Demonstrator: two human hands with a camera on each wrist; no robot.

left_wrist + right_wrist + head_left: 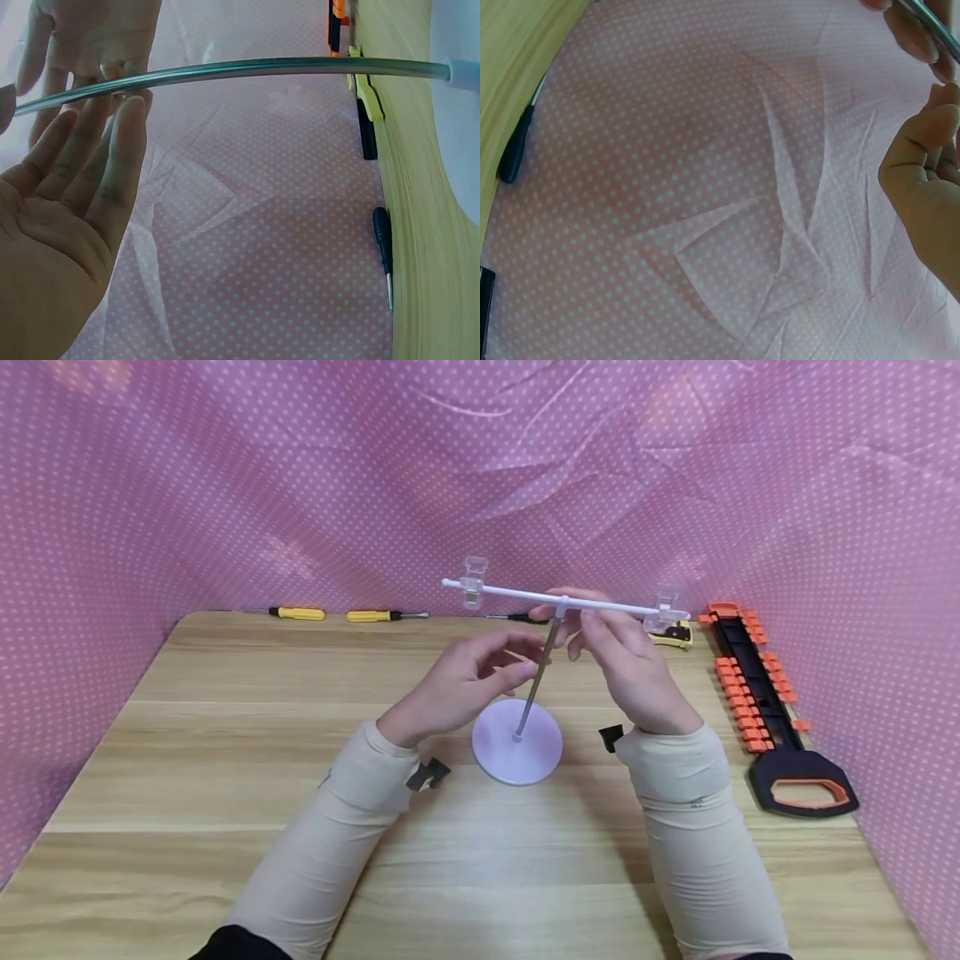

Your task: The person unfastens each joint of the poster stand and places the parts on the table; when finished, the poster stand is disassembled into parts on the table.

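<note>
A display stand has a round white base [498,760], a thin metal pole [535,689] and a white crossbar [517,594] with a clear clip near each end. Its base appears to sit on the table. My right hand [630,660] holds the top of the stand near the joint, with the thumb in front and the index finger passing behind the crossbar. Lower down, my left hand [468,681] is beside the pole, thumb tip close to it. Its loosely extended fingers [124,150] lie around the pole without a visible grip. Crossbar and clips are outside both wrist views.
Two yellow-handled screwdrivers [300,613] and a black-handled one [382,232] lie along the table's back edge. A yellow and black tool [675,635] is behind my right hand. At the right stands a black and orange rack with a handle [802,768]. Pink dotted cloth [300,485] surrounds the table.
</note>
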